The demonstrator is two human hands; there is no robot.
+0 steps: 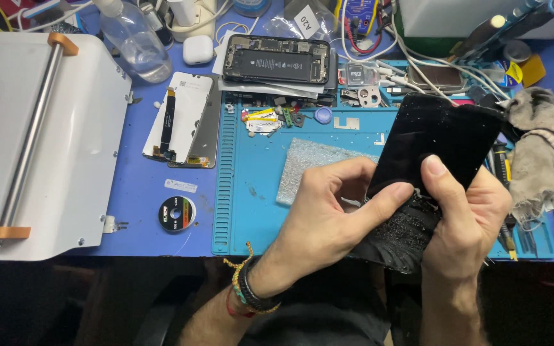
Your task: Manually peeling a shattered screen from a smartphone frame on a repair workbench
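Observation:
Both hands hold a black phone screen panel (440, 138) tilted above the blue work mat (251, 192). Its lower part is shattered into small glittering fragments. My left hand (328, 214) grips the panel's lower left edge, thumb pressed on the broken glass. My right hand (466, 211) clamps the lower right side, thumb on the front face. A beaded bracelet and a dark band circle my left wrist. Under the hands lies a grey textured pad (309, 166) on the mat.
An opened phone body (277, 59) rests on papers at the back. A white display panel with flex cable (177, 115) lies left of the mat, a wire spool (177, 213) below it. A white machine (40, 141) fills the left. A grey rag (539, 147) and tools sit right.

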